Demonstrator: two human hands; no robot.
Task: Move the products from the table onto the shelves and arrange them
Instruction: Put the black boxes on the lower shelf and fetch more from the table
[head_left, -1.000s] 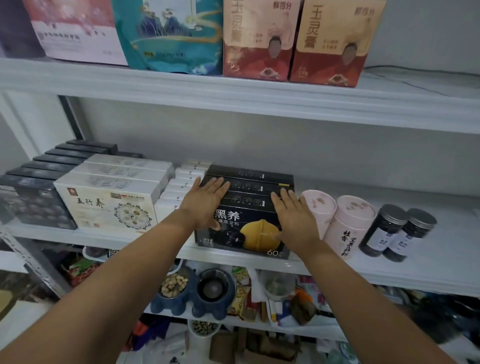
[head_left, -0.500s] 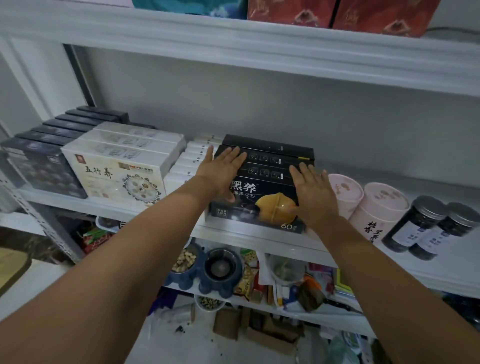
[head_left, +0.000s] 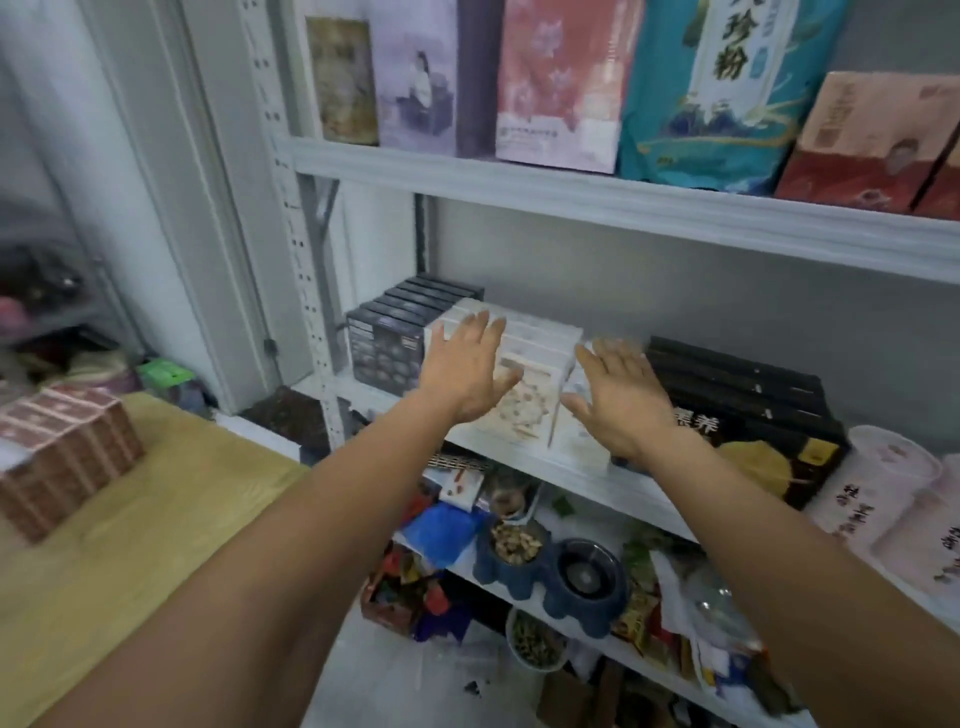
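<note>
Black boxes (head_left: 743, 395) stand in a row on the middle shelf (head_left: 623, 493), long sides along its edge, yellow-printed fronts facing outward. Just beside them, the left hand (head_left: 470, 371) and right hand (head_left: 621, 397) hover palms-forward before white boxes (head_left: 540, 343), fingers straight, loosely spread, holding nothing.

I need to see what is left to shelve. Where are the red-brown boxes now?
In the head view, the red-brown boxes stand at the far left on the yellow wooden table, to the left of the grey shelf post.
</note>
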